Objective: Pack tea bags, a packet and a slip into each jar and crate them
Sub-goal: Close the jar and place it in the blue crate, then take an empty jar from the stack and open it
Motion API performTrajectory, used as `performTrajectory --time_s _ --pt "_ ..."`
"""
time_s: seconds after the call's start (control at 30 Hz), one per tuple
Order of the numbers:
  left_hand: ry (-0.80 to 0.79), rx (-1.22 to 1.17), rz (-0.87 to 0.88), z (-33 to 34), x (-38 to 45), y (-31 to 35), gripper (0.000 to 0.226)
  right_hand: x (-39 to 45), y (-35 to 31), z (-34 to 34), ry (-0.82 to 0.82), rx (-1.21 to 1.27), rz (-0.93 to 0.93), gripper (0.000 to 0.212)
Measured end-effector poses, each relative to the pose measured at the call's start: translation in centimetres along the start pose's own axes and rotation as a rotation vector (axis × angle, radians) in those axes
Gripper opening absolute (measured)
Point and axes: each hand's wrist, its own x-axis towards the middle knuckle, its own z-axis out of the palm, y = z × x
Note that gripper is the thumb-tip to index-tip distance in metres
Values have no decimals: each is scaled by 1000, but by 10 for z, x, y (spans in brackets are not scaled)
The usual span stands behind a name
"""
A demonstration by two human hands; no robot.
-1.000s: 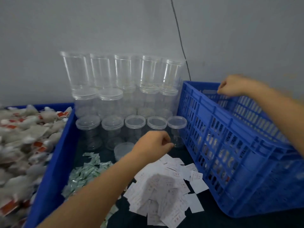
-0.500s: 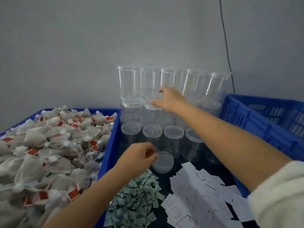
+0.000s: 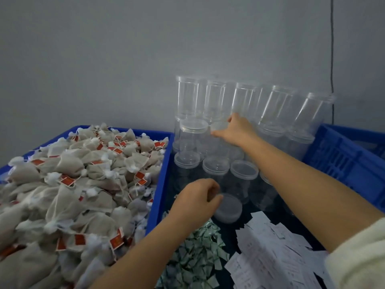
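Jar-fetching time: the right hand is stretched out to the stack of clear jars against the wall, its fingers curled around the lidded top of a middle-row jar, thumb underneath at the near side. It looks like a grip on that jar, though the clear plastic makes the exact contact hard to read.

Down in front, the left hand sits loosely closed, fingertips touching the edge of a loose lid that lies flat on the dark desk. Whether it is pinching anything small cannot be told.

By the look of it, this is the very start of a fresh jar: picking an empty one off the stack. Next it would need lifting clear without toppling its leaning neighbours, then bringing to the near side and opening for filling.

Supplies are all within reach. Tea bags are heaped in the blue tray just left of the left hand. Green packets lie piled right under that wrist. White slips are scattered beneath the right forearm. The blue crate waits at the right, beside the jar stack.
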Motion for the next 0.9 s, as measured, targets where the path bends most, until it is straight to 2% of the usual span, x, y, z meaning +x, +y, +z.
performTrajectory --time_s 0.13,0.23,0.37,0.47,0.6,0.7,0.83,0.9 --pt "173 159 87 0 -3 1 50 -29 8 -16 14 214 -18 90" --pt "279 278 136 -3 -6 6 65 -66 25 -18 -139 475 137 85" --pt "211 498 200 -1 -10 10 73 -113 55 -5 -375 793 403 58" --pt "102 682 252 4 -15 15 82 -140 75 5 -481 928 550 55" --pt "-32 959 330 9 -23 27 97 -155 96 13 -599 928 672 71" --pt "-54 1024 389 17 -32 33 106 -161 106 13 -704 901 711 80" --pt "-21 1039 454 29 -37 37 90 -166 112 11 -759 858 728 87" --pt "-21 1047 461 32 -38 39 88 -168 113 10 -766 838 721 84"
